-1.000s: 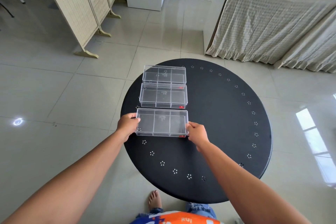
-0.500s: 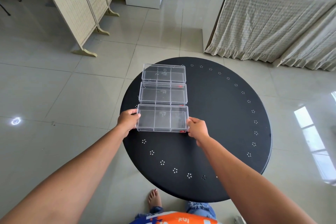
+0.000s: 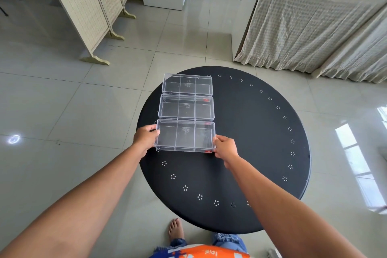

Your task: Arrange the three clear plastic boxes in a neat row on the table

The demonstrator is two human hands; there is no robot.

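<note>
Three clear plastic boxes sit in a column on the round black worktop [image 3: 251, 142], all on its left half, long sides parallel. Using the middle box [image 3: 186, 107] as reference: far box [image 3: 187, 84] is directly beyond it, edges touching or nearly so, shifted slightly right; near box [image 3: 185, 136] is directly in front of it, its far edge butted against the middle box's near edge, side edges roughly in line. Near box is flat on the worktop and lies between both hands. Left hand [image 3: 145, 137] is on the near box's left short end, thumb on the top corner, fingers curled around the side. Right hand [image 3: 225, 145] is on its right short end near the front corner, fingers bent against the wall by the small red tab. Both hands are partly closed, gripping the near box from opposite ends; neither touches the middle or far box. Each box shows internal dividers splitting it into compartments. Beyond the far box, tiled floor [image 3: 62, 100].
</note>
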